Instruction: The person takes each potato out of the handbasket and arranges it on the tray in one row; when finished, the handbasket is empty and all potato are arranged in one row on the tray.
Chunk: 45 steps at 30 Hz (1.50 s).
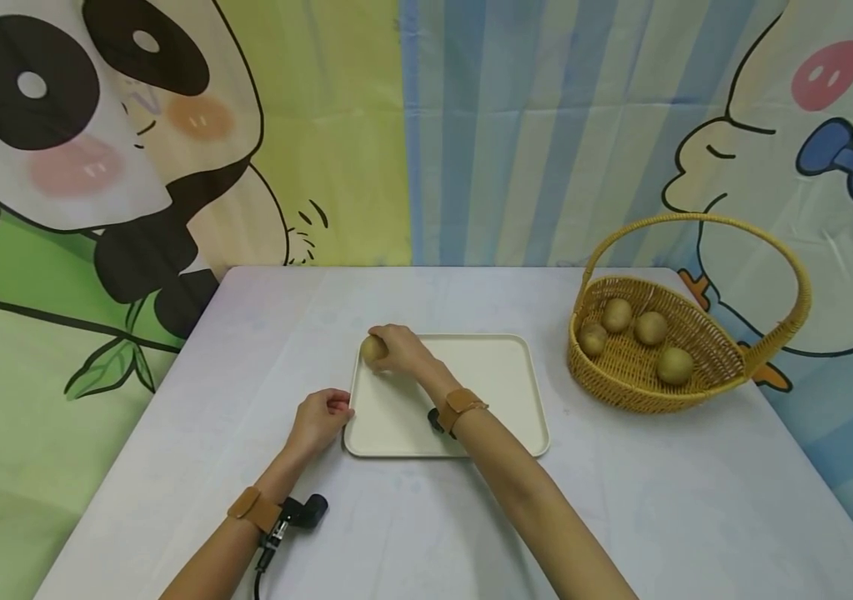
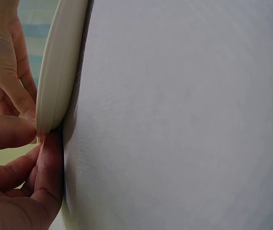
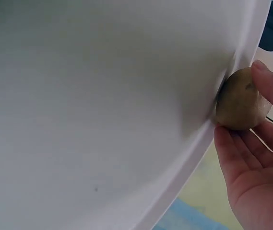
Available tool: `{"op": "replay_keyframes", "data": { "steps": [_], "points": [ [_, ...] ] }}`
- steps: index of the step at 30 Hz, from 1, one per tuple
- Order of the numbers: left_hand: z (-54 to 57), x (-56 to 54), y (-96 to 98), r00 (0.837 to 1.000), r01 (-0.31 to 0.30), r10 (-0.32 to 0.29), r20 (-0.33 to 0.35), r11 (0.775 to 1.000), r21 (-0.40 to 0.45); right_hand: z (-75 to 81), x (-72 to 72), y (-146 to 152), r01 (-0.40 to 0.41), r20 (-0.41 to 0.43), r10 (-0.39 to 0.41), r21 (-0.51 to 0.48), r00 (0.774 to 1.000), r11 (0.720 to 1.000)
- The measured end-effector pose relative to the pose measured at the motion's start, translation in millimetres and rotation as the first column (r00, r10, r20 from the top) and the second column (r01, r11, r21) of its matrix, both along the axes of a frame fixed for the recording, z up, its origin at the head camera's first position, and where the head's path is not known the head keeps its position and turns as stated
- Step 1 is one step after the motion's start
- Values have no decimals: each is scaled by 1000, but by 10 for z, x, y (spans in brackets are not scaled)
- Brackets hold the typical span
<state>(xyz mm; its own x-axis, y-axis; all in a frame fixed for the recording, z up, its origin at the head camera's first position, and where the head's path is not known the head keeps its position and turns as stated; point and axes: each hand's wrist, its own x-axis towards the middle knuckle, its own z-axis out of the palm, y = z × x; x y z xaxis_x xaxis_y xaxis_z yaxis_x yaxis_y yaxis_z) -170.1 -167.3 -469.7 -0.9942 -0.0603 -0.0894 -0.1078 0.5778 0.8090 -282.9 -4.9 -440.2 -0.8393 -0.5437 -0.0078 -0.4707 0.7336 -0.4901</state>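
Observation:
A cream rectangular tray [image 1: 482, 383] lies on the white-covered table. My left hand [image 1: 319, 421] pinches its near left edge; in the left wrist view the thumb [image 2: 9, 131] is on the rim, with a finger underneath. My right hand [image 1: 401, 350] reaches across the tray and holds a round brown potato [image 1: 372, 350] at the far left corner. The right wrist view shows this potato [image 3: 242, 100] between thumb and fingers, close against the raised rim, a small dark spot on its skin. Whether it rests on the tray cannot be told.
To the right of the tray stands a woven basket [image 1: 624, 400] with a tall arched handle. Several similar potatoes [image 1: 651, 328] lie inside it. A cable and small camera [image 1: 306, 512] hang from the left wristband. Behind the table hangs a cartoon-print curtain [image 1: 486, 133].

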Motion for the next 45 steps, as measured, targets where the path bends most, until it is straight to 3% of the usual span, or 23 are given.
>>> {"op": "replay_keyframes", "data": {
  "steps": [20, 27, 38, 45],
  "points": [
    [24, 5, 20, 1000, 11, -11, 3, 1000, -2, 20, 26, 23, 12, -30, -13, -35, 999, 999],
    [16, 7, 25, 1000, 10, -10, 9, 1000, 1, 104, 62, 70, 21, -29, -22, -55, 999, 998],
    [29, 0, 7, 1000, 16, -16, 4, 1000, -1, 409, 56, 541, 59, -51, -69, -171, 996, 983],
    [-11, -13, -18, 1000, 29, -30, -10, 999, -26, 497, 66, 920, 87, -44, -102, -260, 994, 962]
  ]
}}
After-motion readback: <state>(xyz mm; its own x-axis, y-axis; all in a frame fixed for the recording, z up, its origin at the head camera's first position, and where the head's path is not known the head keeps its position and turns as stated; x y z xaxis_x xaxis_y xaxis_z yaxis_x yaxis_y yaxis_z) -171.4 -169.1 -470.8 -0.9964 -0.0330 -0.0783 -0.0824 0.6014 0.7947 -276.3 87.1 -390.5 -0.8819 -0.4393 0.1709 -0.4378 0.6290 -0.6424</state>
